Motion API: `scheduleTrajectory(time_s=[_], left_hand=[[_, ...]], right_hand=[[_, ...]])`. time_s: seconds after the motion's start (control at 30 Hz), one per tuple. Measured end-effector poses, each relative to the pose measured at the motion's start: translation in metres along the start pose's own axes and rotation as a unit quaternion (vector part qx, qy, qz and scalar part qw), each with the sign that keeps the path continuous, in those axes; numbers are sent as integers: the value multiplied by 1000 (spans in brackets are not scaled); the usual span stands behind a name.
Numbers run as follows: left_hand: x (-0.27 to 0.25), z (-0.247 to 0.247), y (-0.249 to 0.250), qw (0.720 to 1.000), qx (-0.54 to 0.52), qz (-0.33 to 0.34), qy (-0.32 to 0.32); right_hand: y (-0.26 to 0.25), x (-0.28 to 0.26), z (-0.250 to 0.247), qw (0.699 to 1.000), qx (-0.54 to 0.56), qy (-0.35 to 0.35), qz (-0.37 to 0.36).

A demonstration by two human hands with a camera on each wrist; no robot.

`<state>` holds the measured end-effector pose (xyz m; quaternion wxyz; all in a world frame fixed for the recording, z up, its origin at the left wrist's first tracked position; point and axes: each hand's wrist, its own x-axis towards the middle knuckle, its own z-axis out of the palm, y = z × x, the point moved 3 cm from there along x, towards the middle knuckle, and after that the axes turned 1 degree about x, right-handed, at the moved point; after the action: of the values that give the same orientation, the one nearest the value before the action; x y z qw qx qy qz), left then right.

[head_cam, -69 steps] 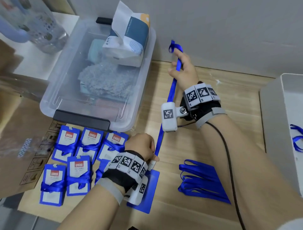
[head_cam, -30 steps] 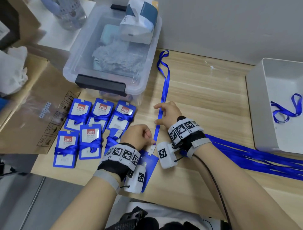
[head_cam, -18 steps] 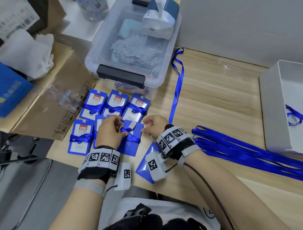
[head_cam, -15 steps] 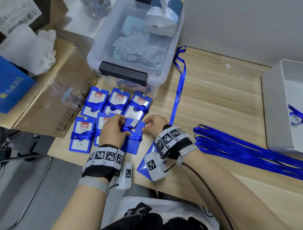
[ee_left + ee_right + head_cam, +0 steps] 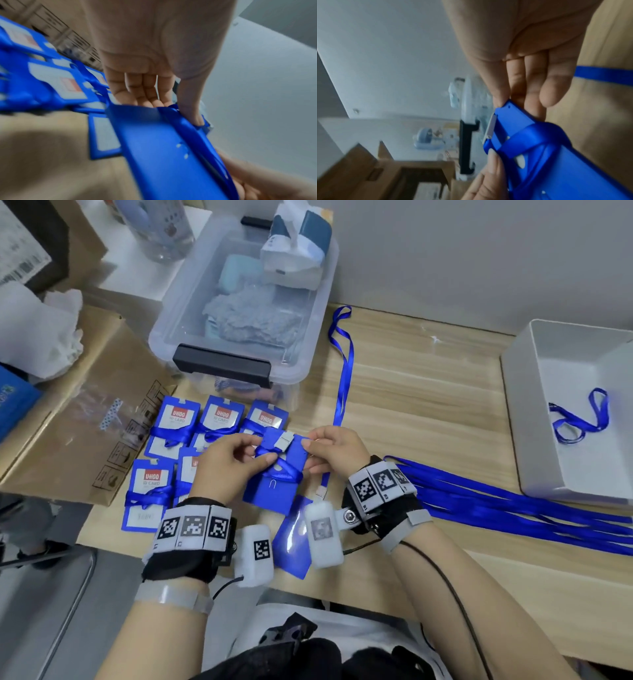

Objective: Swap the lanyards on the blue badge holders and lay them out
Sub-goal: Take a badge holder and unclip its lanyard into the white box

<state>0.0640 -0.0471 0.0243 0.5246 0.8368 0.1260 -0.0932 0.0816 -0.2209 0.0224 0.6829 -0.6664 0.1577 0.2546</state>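
Observation:
Both hands hold one blue badge holder (image 5: 274, 491) back side up, just above the table, with a blue lanyard (image 5: 282, 472) wound round it. My left hand (image 5: 260, 451) pinches that wound ribbon (image 5: 173, 117), thumb on top and fingers underneath. My right hand (image 5: 306, 455) pinches the holder's top right corner (image 5: 510, 108) beside its grey clip (image 5: 490, 128). A second bare blue holder (image 5: 291, 542) lies under my right wrist. A long lanyard (image 5: 344, 378) lies stretched out on the table, its clip end near that holder.
Several wrapped holders with red-and-white cards (image 5: 178, 422) lie in rows at the left. A bundle of loose lanyards (image 5: 513, 508) lies at the right. A white tray (image 5: 513, 422) holds one lanyard (image 5: 579, 419). A lidded clear bin (image 5: 239, 302) stands behind, a cardboard box (image 5: 68, 412) left.
My right hand laid the long lanyard down on the table and let go. Both hands then moved to a wrapped holder in the rows and picked it up.

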Motion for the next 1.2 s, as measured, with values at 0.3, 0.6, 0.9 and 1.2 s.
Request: scheduleTrajectory(time_s=[0.3, 0.6, 0.9, 1.2], left_hand=[[-31, 103, 72, 936, -215, -17, -277], [-63, 184, 110, 938, -203, 10, -279], [-78, 199, 126, 966, -164, 55, -191], [-99, 196, 152, 800, -444, -62, -399]], right_hand=[[-21, -69, -114, 988, 103, 79, -78], [-4, -121, -197, 978, 26, 156, -133], [-4, -146, -212, 975, 65, 128, -171], [-33, -162, -191, 953, 32, -16, -300]])
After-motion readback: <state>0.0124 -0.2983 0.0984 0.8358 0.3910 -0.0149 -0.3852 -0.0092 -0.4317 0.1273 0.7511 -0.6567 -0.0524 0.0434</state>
